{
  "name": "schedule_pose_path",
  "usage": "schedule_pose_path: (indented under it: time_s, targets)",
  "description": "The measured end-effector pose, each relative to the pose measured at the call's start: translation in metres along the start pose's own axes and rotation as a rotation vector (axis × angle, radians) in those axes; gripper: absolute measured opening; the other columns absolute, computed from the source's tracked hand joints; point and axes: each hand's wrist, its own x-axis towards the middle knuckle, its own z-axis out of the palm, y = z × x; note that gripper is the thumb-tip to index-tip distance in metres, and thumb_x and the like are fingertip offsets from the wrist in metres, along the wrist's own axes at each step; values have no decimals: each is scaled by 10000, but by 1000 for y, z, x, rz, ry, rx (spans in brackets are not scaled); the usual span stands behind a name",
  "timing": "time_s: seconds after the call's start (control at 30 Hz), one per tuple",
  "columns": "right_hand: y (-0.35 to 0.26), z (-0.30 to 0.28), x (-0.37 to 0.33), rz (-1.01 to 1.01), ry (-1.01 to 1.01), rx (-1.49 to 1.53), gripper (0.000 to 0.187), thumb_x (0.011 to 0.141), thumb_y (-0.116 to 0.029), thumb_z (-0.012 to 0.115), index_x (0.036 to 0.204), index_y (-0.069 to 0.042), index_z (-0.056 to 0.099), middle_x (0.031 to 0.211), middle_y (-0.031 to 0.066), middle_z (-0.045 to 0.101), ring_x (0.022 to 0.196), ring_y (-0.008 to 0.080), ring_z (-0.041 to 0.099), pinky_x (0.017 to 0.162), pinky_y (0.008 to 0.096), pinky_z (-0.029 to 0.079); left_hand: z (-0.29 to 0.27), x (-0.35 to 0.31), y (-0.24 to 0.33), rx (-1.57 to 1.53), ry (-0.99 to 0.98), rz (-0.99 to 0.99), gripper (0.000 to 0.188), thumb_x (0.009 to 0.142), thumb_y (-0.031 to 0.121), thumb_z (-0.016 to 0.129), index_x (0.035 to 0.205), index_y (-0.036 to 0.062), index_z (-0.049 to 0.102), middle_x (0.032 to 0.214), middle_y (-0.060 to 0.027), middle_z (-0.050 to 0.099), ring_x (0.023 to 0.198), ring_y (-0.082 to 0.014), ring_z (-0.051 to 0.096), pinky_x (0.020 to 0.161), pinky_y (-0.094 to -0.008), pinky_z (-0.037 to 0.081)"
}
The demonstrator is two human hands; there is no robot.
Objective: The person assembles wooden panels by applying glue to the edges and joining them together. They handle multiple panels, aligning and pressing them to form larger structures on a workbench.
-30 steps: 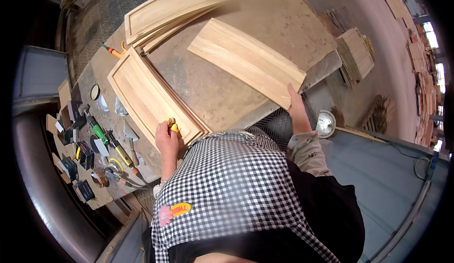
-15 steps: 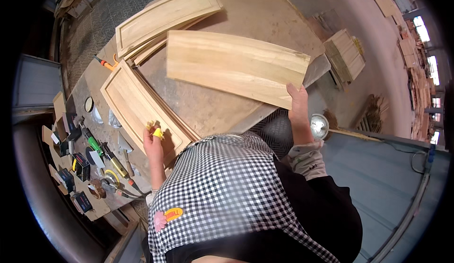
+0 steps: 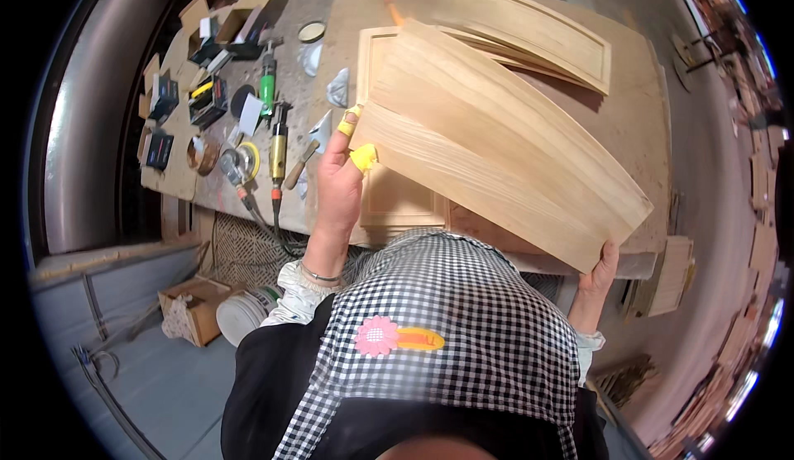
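Note:
A pale wooden door panel (image 3: 504, 142), its plain face up, is held slantwise above the bench. My left hand (image 3: 337, 183), with yellow wrapping on the thumb and a finger, grips its left end. At the near right corner, my right hand (image 3: 600, 276) closes on the edge, thumb on top. Partly hidden underneath, a framed door panel (image 3: 403, 198) lies on the bench near my apron. Farther back to the right, more framed panels (image 3: 538, 26) are stacked unevenly.
On the workbench (image 3: 331, 5) at left lie a green air tool (image 3: 267, 84), a yellowish air tool (image 3: 279, 147), a round sander (image 3: 240, 162), a scraper (image 3: 302, 166) and several small boxes (image 3: 207, 100). A white bucket (image 3: 241, 319) stands on the floor. Panels (image 3: 672, 274) are stacked beyond the bench's right end.
My left hand has left the framed panel on the bench and taken hold of the raised panel's left end. My right hand keeps its grip. The view has turned.

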Motion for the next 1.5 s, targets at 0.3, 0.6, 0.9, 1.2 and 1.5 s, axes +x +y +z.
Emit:
schedule_pose_path:
  time_s: [0.3,0.6,0.9,1.2,1.5]
  targets:
    - [6,-2,13,107,-34,25,500,955,-223,615,1370,5,458,1338,129,565,1221,263,553,1019,412,490,-12,-27,22,8,85,66,585,874,-66,551,1440,10,422,1474,-114,440,1335,-204,436,1068,-313,391]
    - [3,10,9,180,-55,-46,519,951,-255,622,1381,-16,456,1350,139,556,1219,280,555,1016,448,491,-28,-26,17,556,1,145,522,885,15,595,1386,-17,451,1382,-149,524,1269,-260,509,1013,-354,440]
    - [21,45,2,219,-23,-284,588,935,-239,630,1396,44,401,1357,180,529,1208,286,554,1011,408,482,-33,-19,-61,1365,-157,357,462,786,235,708,1179,31,575,1415,-160,475,1351,-357,368,1096,-554,261]
    - [39,51,0,287,177,-459,561,920,-230,634,1363,55,444,1297,183,569,1151,283,586,976,396,488,-41,-14,-68,1512,-121,259,545,827,334,690,1261,46,529,1400,-101,511,1365,-347,360,1129,-587,189]
    - [41,53,6,295,191,-500,519,919,-221,630,1330,56,478,1263,172,591,1114,265,606,955,389,497,-38,-20,-61,1535,-243,316,511,817,321,694,1235,61,560,1330,-129,548,1336,-332,390,1123,-582,202]
